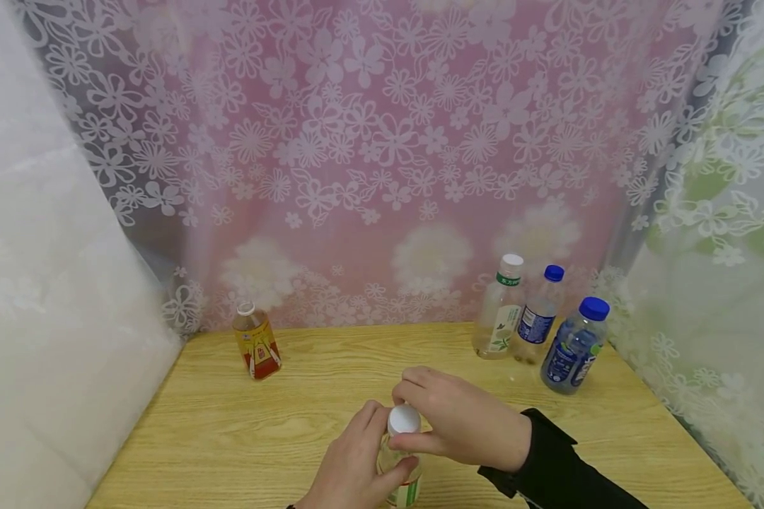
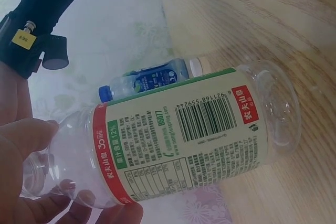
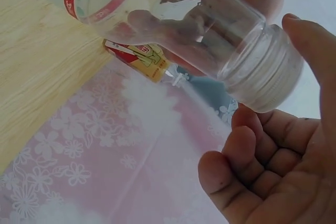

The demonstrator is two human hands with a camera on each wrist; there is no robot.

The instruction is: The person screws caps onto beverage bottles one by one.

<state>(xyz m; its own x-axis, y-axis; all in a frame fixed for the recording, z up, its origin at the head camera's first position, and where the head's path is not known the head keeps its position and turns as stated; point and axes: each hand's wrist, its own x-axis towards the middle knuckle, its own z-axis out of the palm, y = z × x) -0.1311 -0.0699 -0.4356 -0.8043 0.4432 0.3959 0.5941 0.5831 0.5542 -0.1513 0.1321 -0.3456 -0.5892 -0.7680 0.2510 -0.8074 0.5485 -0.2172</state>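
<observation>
A clear plastic bottle [image 2: 210,129] with a cream, red and green label stands between both hands, its base close to the wood-grain table. My left hand [image 1: 356,459] grips it around the shoulder, below the neck; the thumb lies on one side and the fingers on the other. At the bottle's top is a white cap [image 1: 404,420]. My right hand [image 1: 465,417] reaches in from the right and holds this cap, thumb on the near side and fingers on the far side. In the right wrist view the thumb and index finger touch the cap's sides [image 3: 281,82], while the other fingers are curled.
An amber bottle with a yellow and red label [image 1: 259,346] stands at the table's back left. At the back right are a white-capped clear bottle [image 1: 499,318], a small blue-capped one [image 1: 537,314] and a wider blue-capped one [image 1: 573,350]. A floral curtain [image 1: 382,177] hangs behind.
</observation>
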